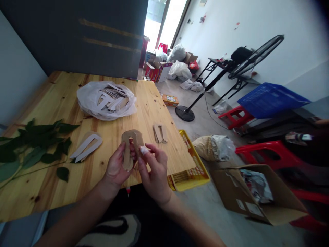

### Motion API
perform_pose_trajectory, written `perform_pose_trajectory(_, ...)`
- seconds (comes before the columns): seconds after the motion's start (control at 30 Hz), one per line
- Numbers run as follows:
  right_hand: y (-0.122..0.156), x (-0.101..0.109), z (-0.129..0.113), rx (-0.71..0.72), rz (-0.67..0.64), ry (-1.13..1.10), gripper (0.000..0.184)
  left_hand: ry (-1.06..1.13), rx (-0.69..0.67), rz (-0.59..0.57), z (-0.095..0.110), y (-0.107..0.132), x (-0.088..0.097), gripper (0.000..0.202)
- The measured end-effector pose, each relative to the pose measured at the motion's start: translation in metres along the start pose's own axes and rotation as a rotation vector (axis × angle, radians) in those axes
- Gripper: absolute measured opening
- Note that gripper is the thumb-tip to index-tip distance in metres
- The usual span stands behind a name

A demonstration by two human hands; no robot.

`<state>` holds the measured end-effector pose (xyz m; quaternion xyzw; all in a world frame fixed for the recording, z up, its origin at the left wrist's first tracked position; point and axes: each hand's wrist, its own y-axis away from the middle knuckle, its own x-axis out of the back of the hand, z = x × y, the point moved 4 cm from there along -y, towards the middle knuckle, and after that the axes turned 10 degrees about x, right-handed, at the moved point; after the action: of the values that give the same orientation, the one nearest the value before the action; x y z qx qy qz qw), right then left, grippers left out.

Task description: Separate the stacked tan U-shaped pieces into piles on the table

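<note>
Both hands hold one brown U-shaped cardboard piece [131, 138] upright above the wooden table [64, 103]. My left hand [117, 166] grips its left leg, fingers curled round it. My right hand [153, 168], with a white bandage on one fingertip, pinches its right leg. A pale U-shaped cutout [86, 146] lies flat to the left of my hands. A folded brown piece [159, 133] lies on the table just beyond my right hand. A white plastic bag [106, 100] full of several more cutouts sits farther back.
A leafy green branch [33, 145] lies along the table's left side. A yellow plastic basket [189, 168] pokes out under the table's right edge. On the floor to the right are an open cardboard box [259, 195], red stools [267, 152], a blue crate [272, 99] and a standing fan [254, 56].
</note>
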<state>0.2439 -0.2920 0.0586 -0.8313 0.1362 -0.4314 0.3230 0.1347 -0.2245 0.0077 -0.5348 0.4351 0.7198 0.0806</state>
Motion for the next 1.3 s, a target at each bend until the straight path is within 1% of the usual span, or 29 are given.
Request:
perform_pose_trajectory(0.07, 0.000, 0.000, -0.001, -0.001, -0.014, -0.002, 0.030, 0.014, 0.010, -0.003, 0.000, 0.001, -0.002, 0.044)
perform_pose_trajectory(0.13, -0.001, 0.000, -0.001, 0.017, -0.025, 0.008, 0.030, 0.017, 0.024, -0.010, 0.000, 0.001, -0.004, 0.044)
perform_pose_trajectory(0.3, -0.003, 0.000, -0.003, 0.098, 0.013, 0.058, 0.035, 0.008, 0.035, -0.031, 0.001, -0.002, -0.003, 0.038)
perform_pose_trajectory(0.43, -0.004, 0.000, -0.005, 0.137, 0.025, 0.079, 0.040, 0.005, 0.031, -0.018, 0.002, -0.004, 0.000, 0.034)
perform_pose_trajectory(0.53, -0.004, -0.001, -0.003, 0.098, 0.027, 0.021, 0.039, 0.001, 0.020, -0.039, 0.002, -0.004, -0.002, 0.036)
perform_pose_trajectory(0.6, -0.003, -0.002, 0.000, 0.063, 0.036, -0.018, 0.040, 0.012, 0.000, -0.065, 0.001, -0.003, -0.005, 0.041)
perform_pose_trajectory(0.73, -0.001, -0.004, 0.002, 0.023, 0.053, -0.025, 0.049, 0.021, -0.009, -0.103, 0.001, 0.000, -0.009, 0.051)
perform_pose_trajectory(0.83, -0.001, -0.005, 0.002, 0.004, 0.054, -0.023, 0.056, 0.014, -0.005, -0.116, 0.002, 0.002, -0.010, 0.051)
perform_pose_trajectory(0.9, -0.001, -0.006, 0.001, 0.002, 0.044, -0.029, 0.056, 0.010, -0.007, -0.122, 0.002, 0.002, -0.011, 0.050)
perform_pose_trajectory(1.1, -0.003, -0.005, -0.001, 0.029, 0.026, -0.041, 0.051, 0.031, 0.039, -0.080, 0.001, 0.000, -0.010, 0.055)
perform_pose_trajectory(1.3, 0.000, -0.008, 0.010, -0.034, 0.059, -0.113, 0.051, 0.045, 0.041, -0.034, 0.001, -0.001, -0.011, 0.052)
